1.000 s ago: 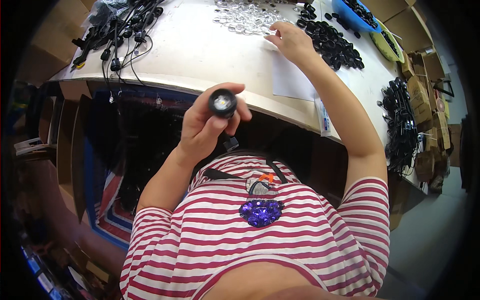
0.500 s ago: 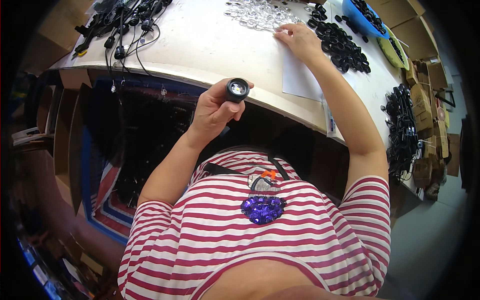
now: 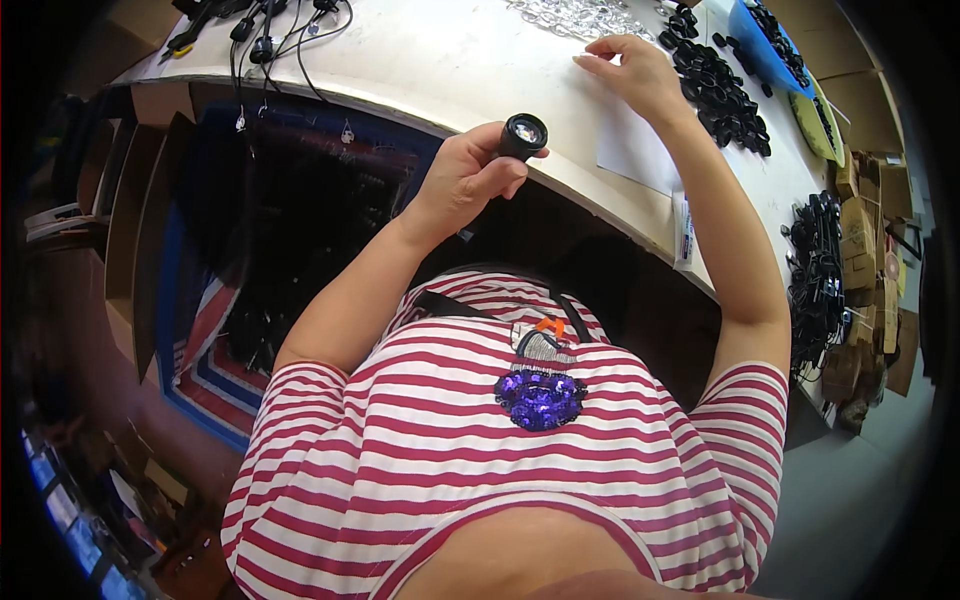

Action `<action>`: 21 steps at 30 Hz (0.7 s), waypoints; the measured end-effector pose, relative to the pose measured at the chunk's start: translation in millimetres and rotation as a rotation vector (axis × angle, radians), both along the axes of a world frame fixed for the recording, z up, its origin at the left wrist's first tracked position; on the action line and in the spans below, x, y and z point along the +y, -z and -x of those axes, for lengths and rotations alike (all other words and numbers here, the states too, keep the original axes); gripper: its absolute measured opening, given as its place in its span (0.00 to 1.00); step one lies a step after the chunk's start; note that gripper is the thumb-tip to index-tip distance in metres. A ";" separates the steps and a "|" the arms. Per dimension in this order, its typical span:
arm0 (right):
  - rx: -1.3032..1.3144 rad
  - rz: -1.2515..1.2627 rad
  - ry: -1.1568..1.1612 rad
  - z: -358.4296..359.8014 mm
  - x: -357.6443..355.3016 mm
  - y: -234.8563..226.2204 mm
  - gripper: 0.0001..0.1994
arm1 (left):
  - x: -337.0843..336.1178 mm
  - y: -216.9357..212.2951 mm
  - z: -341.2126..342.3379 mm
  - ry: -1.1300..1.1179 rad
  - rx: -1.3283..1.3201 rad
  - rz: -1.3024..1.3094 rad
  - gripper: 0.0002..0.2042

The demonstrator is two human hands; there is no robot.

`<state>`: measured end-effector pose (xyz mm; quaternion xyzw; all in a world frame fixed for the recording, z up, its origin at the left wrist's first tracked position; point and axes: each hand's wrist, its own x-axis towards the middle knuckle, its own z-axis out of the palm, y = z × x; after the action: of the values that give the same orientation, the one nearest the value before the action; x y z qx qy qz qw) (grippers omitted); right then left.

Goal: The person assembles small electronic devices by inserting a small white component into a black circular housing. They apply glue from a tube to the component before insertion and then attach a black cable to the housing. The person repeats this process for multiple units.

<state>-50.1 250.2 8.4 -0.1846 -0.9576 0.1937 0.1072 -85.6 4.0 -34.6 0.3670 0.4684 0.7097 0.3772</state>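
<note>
My left hand (image 3: 462, 182) is wrapped round a small black cylindrical lamp head (image 3: 521, 138), held just off the table's front edge. Its round face tilts up and shows a pale, shiny centre. My right hand (image 3: 640, 78) is over the table beside a spread of clear round lenses (image 3: 580, 16). The thumb and forefinger come together in a pinch; whatever is between them is too small to make out. Right of that hand lies a heap of black rings (image 3: 718, 92). Under the right wrist is a white sheet (image 3: 632, 150).
Black cables with sockets (image 3: 262, 45) lie at the far left, some hanging over the edge of the white table (image 3: 400, 75). A blue basin (image 3: 765, 45) and a green basin (image 3: 818, 125) hold black parts. More black cables (image 3: 815, 280) and cardboard boxes (image 3: 858, 235) are at the right.
My right hand has drawn slightly away from the clear lenses. In my left hand the lamp head has tipped and shifted right and up. The whole view has shifted a little.
</note>
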 end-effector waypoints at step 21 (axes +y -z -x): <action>0.246 0.546 -0.350 -121.1 -54.1 -42.7 0.14 | 43.3 -5.3 -41.0 0.144 0.111 0.148 0.07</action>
<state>71.0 196.1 51.1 -0.0145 -0.8675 0.4789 0.1334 -44.6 47.3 -29.2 0.4093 0.5122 0.6228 0.4268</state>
